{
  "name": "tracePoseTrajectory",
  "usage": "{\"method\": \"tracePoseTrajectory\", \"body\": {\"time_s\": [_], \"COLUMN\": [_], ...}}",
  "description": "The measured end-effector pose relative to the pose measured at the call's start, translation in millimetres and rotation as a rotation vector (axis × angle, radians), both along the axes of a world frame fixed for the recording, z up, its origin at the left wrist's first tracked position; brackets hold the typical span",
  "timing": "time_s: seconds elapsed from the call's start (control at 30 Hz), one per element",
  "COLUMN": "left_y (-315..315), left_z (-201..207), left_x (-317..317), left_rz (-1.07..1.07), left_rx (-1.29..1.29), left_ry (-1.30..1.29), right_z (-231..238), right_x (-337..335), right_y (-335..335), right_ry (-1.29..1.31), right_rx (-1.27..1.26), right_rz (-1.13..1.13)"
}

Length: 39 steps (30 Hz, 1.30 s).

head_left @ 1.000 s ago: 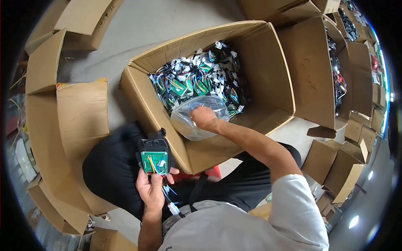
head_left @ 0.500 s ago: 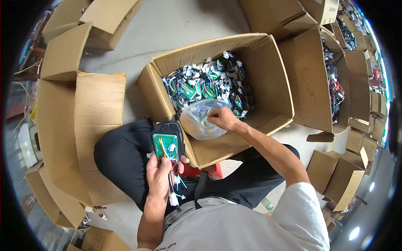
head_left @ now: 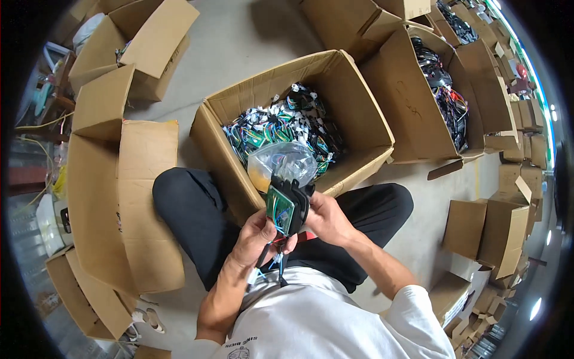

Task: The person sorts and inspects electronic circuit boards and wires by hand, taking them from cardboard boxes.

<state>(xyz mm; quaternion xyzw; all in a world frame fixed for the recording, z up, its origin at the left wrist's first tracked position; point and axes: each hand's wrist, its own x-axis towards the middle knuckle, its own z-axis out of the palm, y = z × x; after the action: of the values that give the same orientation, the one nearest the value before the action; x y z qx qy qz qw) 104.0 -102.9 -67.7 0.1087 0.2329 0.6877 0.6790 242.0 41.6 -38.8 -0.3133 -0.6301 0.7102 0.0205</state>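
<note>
The fingertips of a person's right hand [head_left: 330,220] vanish behind a black housing [head_left: 301,204], which blocks part of a clear plastic bag [head_left: 294,159]; heaped connectors [head_left: 272,122] blur together, and the lower edge crops a white shirt [head_left: 323,320].

Open carton [head_left: 95,209], left — dark parts [head_left: 433,69] in a box [head_left: 400,102], right — grey floor [head_left: 233,39].

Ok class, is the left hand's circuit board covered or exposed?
Exposed: the circuit board shows its green face, no cover over it.
</note>
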Motion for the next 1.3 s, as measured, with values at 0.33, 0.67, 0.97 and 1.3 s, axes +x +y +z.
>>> {"method": "tracePoseTrajectory", "body": {"time_s": [0.33, 0.67, 0.97, 1.3], "left_y": [-15.4, -28.5, -20.7, -18.4], "left_z": [21.3, 27.4, 21.0, 26.0], "left_x": [-11.5, -25.8, -5.1, -12.8], "left_rz": [0.172, 0.132, 0.194, 0.243], "left_rx": [-0.23, -0.361, -0.278, -0.198], "left_ry": [0.482, 0.817, 0.135, 0.881], "right_z": [16.3, 47.3, -20.5, -11.8], "right_x": [25.9, 46.5, 43.7, 31.8], "right_y": [9.9, -17.2, -40.3, 4.2], "right_ry": [0.678, 0.332, 0.766, 0.889], "right_rx": [-1.018, 0.142, -0.815, -1.155], "right_rz": [-0.65, 0.168, -0.701, -0.529]}}
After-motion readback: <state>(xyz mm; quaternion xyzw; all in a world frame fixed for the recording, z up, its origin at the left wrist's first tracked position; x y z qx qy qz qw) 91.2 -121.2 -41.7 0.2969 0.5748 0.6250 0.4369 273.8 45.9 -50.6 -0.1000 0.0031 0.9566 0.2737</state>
